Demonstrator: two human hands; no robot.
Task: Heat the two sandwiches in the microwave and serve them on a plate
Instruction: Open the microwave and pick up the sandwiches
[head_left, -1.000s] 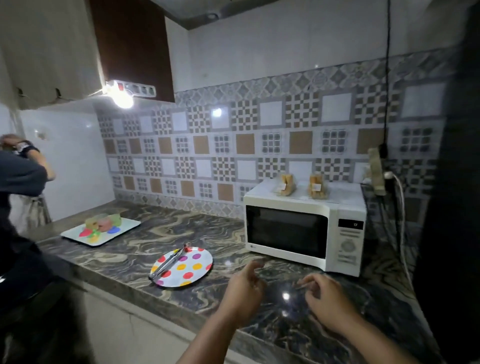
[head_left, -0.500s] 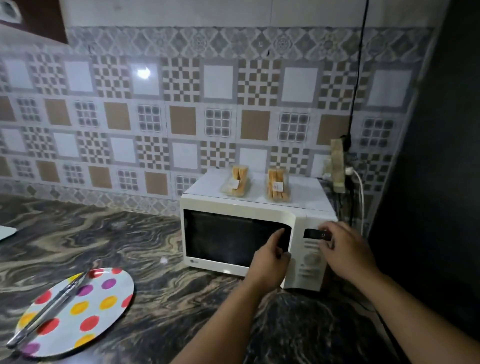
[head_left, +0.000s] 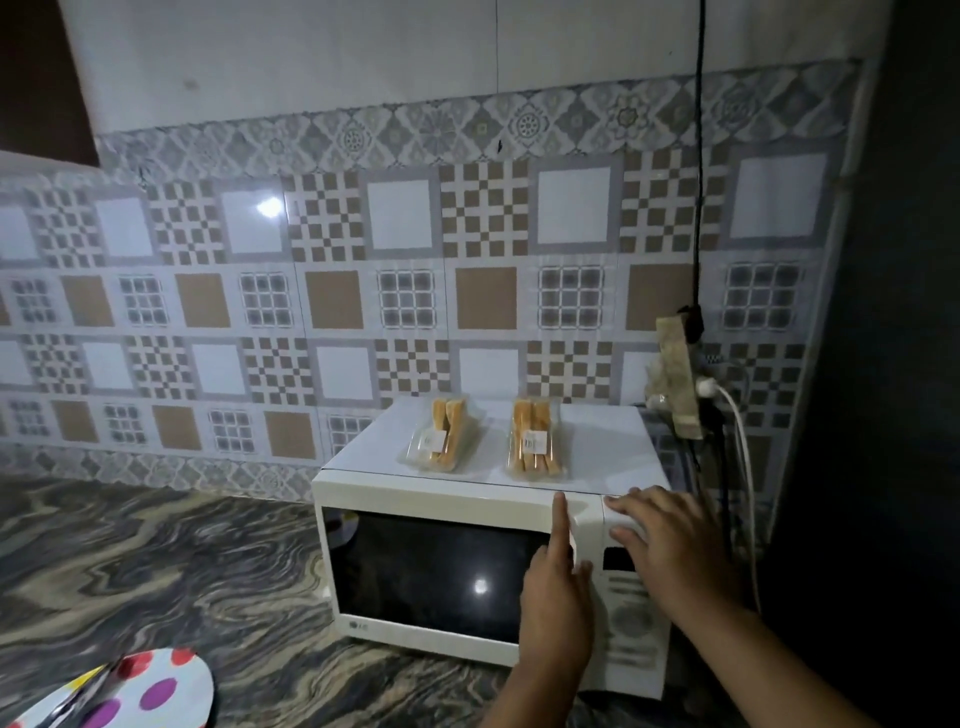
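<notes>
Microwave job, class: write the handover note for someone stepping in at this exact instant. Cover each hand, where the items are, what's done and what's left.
Left hand: index finger straight, tip on the right edge of the microwave door; holds nothing.
Right hand: fingers spread flat on the top of the control panel; holds nothing.
Two sandwiches: in clear wrappers, side by side on top of the microwave.
Spotted plate: on the counter, lower left, something metallic lying on it.
Done: nothing yet; door closed.
Left: open door, load sandwiches, heat, serve on plate.
</notes>
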